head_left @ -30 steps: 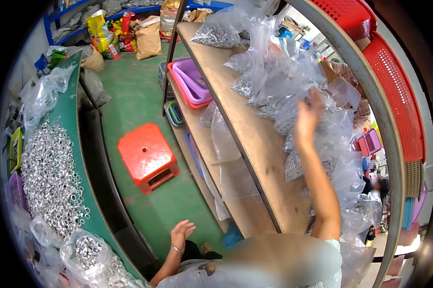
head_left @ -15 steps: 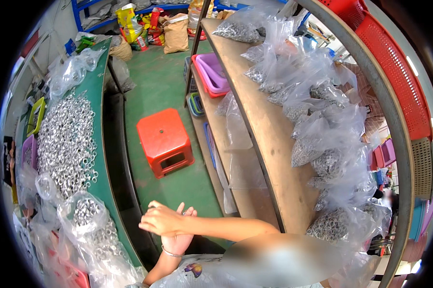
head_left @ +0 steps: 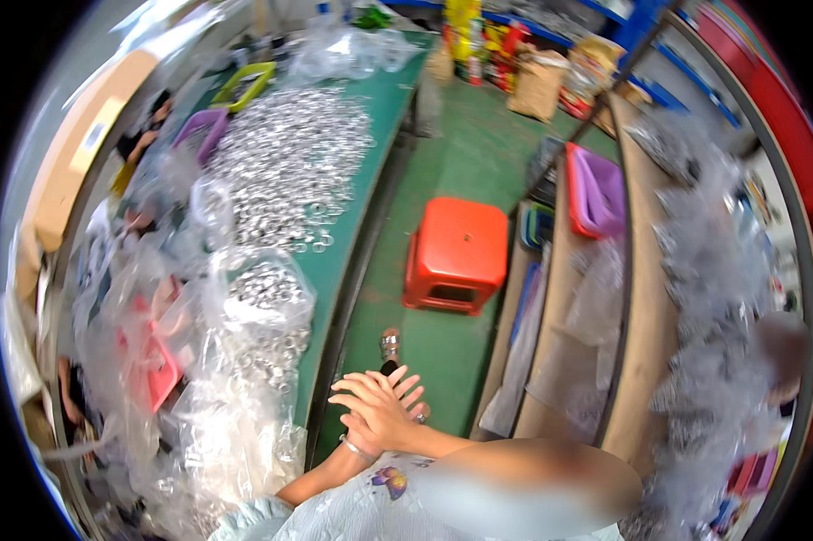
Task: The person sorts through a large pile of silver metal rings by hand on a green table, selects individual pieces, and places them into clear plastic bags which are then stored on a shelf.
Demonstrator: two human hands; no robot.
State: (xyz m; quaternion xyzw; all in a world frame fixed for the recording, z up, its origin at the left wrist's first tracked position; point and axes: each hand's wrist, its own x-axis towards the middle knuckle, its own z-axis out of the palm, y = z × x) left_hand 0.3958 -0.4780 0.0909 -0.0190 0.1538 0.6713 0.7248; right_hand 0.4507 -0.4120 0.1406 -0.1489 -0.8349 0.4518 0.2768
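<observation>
My right hand [head_left: 375, 410] lies across my left hand [head_left: 411, 393] in front of my body, the two touching. Fingers of the right hand are stretched out and spread toward the left. Those of the left hand stick out apart beyond it, while its palm is mostly hidden; a bracelet circles that wrist. I see nothing held in either hand. To their left, a clear plastic bag [head_left: 267, 288] full of silvery metal rings rests on the green table [head_left: 334, 293]. Many loose metal rings [head_left: 285, 167] are spread farther back on it.
A red plastic stool [head_left: 465, 239] stands on the green floor ahead. On the right, a wooden shelf [head_left: 645, 334] carries clear bags [head_left: 713, 298] of metal parts and purple baskets [head_left: 596, 194]. Yellow-green [head_left: 244, 86] and purple [head_left: 204, 133] baskets line the table's far side. Sacks [head_left: 539, 86] stand behind.
My view has swung left, bringing more of the table into sight. My hands have stayed together, and their fingers are now more spread. A sandalled foot has come into view.
</observation>
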